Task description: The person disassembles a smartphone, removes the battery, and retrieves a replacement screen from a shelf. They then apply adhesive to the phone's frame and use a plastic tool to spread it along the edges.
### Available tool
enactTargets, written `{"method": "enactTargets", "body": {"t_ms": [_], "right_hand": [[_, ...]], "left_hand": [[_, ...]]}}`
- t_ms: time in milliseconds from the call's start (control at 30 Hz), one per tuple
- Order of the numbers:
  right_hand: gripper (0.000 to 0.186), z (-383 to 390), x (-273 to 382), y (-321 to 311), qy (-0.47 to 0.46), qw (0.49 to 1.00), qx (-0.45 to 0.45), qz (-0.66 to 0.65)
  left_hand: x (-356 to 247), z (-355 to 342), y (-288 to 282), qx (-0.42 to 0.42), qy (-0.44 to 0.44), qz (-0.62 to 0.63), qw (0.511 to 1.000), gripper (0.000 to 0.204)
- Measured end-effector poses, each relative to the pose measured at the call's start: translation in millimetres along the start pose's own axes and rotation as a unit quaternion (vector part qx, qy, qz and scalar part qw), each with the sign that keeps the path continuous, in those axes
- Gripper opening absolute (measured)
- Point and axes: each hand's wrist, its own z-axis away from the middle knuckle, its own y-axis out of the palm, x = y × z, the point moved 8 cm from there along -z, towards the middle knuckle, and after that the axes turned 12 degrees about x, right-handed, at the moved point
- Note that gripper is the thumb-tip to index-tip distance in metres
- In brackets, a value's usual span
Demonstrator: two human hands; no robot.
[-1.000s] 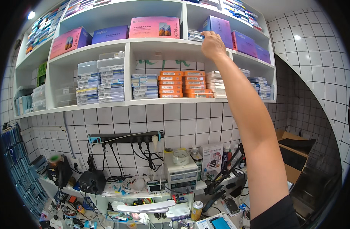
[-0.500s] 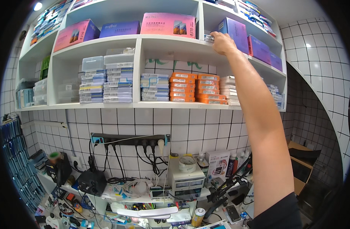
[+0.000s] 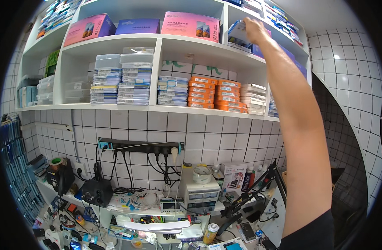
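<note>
My right arm reaches up to the top shelf, and my right hand (image 3: 256,31) is closed at the upper edge of a flat blue-and-white box (image 3: 238,31). That box stands tilted in the shelf compartment, above other flat boxes (image 3: 240,46). Just beyond my hand and wrist are purple boxes (image 3: 257,51), partly covered by my arm. Left of the divider sits a pink box (image 3: 190,26) with phones pictured on its front. My fingertips are partly hidden behind the hand. My left hand is out of the picture.
On the lower shelf stand orange flat boxes (image 3: 201,92), stacked clear-lidded cases (image 3: 134,85) and white boxes (image 3: 253,99). Below, a power strip (image 3: 136,146) hangs on the tiled wall. The cluttered bench holds a power supply (image 3: 201,196), a black jointed arm (image 3: 257,189) and a spray can (image 3: 210,233).
My right hand has risen slightly and drawn the flat box up into a tilt from its place on the shelf. The view has shifted a little.
</note>
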Motion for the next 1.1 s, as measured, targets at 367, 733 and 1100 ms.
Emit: {"method": "enactTargets", "body": {"t_ms": [367,733,1100], "right_hand": [[0.031,2,-44,-81,-0.112,0.983,-0.131,-0.068],[0.034,38,-55,-116,-0.136,0.977,-0.124,-0.109],[0.044,72,-67,-70,-0.077,0.962,0.132,-0.228]], "left_hand": [[-14,2,-18,0.051,-0.003,0.011,0.999,0.122],[-2,-9,2,0.064,-0.008,-0.019,0.998,0.114],[-16,18,-27,-0.03,0.033,0.035,0.998,0.102]]}}
